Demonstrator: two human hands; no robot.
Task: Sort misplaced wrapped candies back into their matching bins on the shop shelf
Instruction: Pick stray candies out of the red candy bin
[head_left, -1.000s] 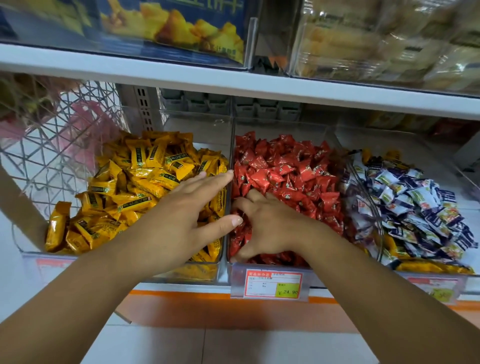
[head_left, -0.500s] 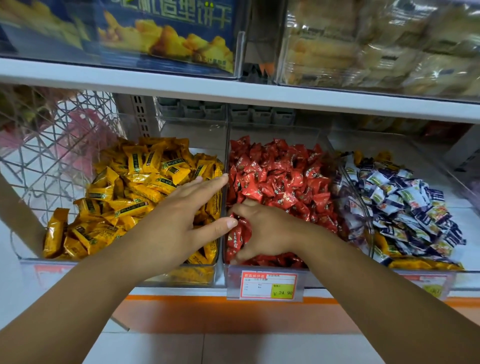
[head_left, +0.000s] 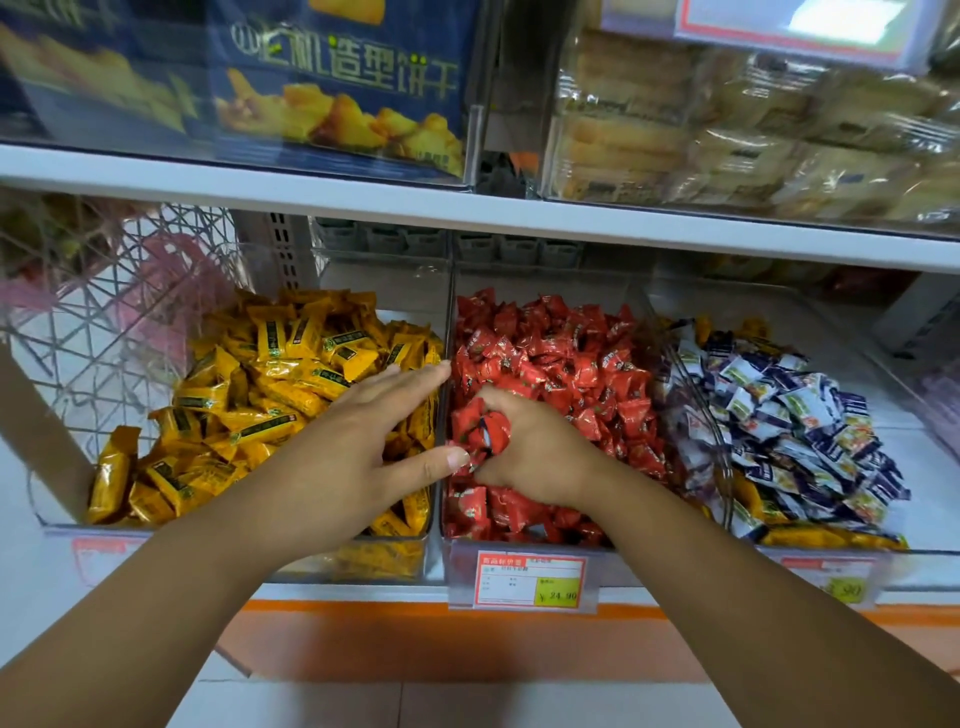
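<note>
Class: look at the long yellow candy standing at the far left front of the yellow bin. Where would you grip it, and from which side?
Pinch the yellow candy across its narrow middle, coming down from above. It stands nearly on end by the clear bin wall, so front and left approaches look blocked. Its flat crimped top end would probably slip.

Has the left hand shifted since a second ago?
No. The left hand stays over the yellow candy bin, fingertips at the divider beside the red bin.
</note>
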